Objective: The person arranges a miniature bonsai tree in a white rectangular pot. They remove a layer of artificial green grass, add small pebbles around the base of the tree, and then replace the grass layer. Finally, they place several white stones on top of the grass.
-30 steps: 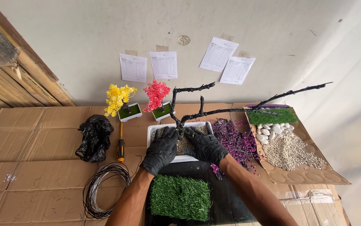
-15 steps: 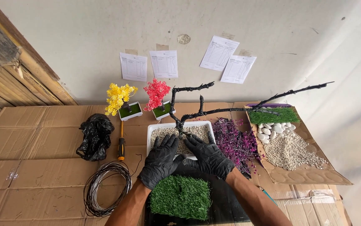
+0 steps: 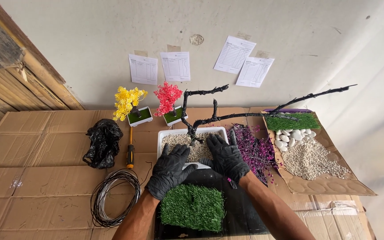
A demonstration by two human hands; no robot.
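Both gloved hands have slid back toward the person over the last second. Earlier they were deep in the white rectangular tray (image 3: 192, 133), close to the foot of the black bare-branched trunk (image 3: 191, 130); now the left hand (image 3: 170, 170) lies flat with fingers spread over the tray's near edge and the pale gravel (image 3: 184, 141) inside it, and the right hand (image 3: 226, 156) lies flat beside it, fingers fanned, gripping nothing. The two hands sit near each other but apart. The trunk stands upright in the gravel at the tray's far side, unmoved, with branches reaching right over the purple foliage (image 3: 255, 150). My reading: the fill has been pressed or levelled and the trunk now holds without support. Nearest below the hands is the green turf square (image 3: 193, 207) on a dark sheet. Coil of wire (image 3: 114, 196), screwdriver (image 3: 130, 150) and black bag (image 3: 102, 142) lie left on the cardboard-covered counter, untouched.
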